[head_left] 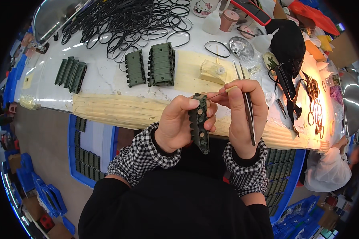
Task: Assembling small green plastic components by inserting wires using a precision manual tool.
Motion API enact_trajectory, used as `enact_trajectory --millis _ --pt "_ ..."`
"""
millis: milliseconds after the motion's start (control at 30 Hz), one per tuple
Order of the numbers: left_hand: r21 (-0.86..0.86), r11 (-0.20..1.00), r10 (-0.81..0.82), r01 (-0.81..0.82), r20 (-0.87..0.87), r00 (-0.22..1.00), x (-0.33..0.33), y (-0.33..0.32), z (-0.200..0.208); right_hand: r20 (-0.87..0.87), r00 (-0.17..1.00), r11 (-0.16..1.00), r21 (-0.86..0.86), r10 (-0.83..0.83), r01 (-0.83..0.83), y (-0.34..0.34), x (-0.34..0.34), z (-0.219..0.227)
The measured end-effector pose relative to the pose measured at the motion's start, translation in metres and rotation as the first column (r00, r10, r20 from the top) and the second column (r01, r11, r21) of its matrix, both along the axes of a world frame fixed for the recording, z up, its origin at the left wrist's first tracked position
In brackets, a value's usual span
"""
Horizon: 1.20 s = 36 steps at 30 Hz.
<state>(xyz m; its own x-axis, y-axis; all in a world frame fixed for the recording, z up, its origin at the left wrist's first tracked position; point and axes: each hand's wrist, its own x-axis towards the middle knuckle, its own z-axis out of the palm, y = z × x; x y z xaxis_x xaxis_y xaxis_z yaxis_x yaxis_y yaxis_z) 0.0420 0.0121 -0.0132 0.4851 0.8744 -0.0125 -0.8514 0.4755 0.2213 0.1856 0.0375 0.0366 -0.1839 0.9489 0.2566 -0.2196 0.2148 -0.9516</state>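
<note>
My left hand [173, 123] is closed around a dark green toy tank track part [199, 127], held upright with its row of round wheels facing right. In my right hand [245, 113], thumb and fingers pinch a thin stick [217, 95] with a pale end. The stick's tip reaches the upper end of the part; whether it touches is too small to tell. A pair of metal tweezers [249, 115] also rests in the right hand, its points directed away from me. Just beyond my hands stands a cream, tape-wrapped block [213, 72] with a small white ring on it.
More green track pieces lie on the white table [103, 83], including a stack [161, 65]. Behind them sprawls a heap of black rubber bands [127, 24]. A squeeze bottle [212, 22], a clear dish [241, 48] and a black bag [287, 44] crowd the back right. Blue trays [72, 147] of parts sit below.
</note>
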Motion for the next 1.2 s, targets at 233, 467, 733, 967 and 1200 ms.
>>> enact_trajectory --millis 233,467,733,967,1200 --pt "0.006 1.0 0.002 -0.003 0.019 1.0 0.0 0.0 -0.001 -0.021 1.0 1.0 -0.024 -0.002 0.001 0.0 -0.001 0.0" --pt "-0.028 1.0 -0.008 0.008 0.007 1.0 -0.001 0.004 0.001 -0.022 0.999 0.998 -0.041 -0.048 0.048 0.007 0.002 -0.001" --pt "-0.034 0.999 -0.02 0.019 -0.018 1.0 -0.001 0.022 0.001 0.34 0.784 0.785 0.552 -0.52 0.281 0.059 0.015 -0.013" --pt "-0.035 0.999 -0.019 0.018 -0.024 1.0 -0.005 0.026 -0.001 0.295 0.715 0.641 0.717 -0.633 0.272 0.053 0.014 -0.009" --pt "-0.084 0.996 -0.013 0.005 -0.091 0.996 -0.002 0.022 0.006 0.066 0.997 0.999 -0.031 0.033 -0.031 0.022 0.003 0.009"
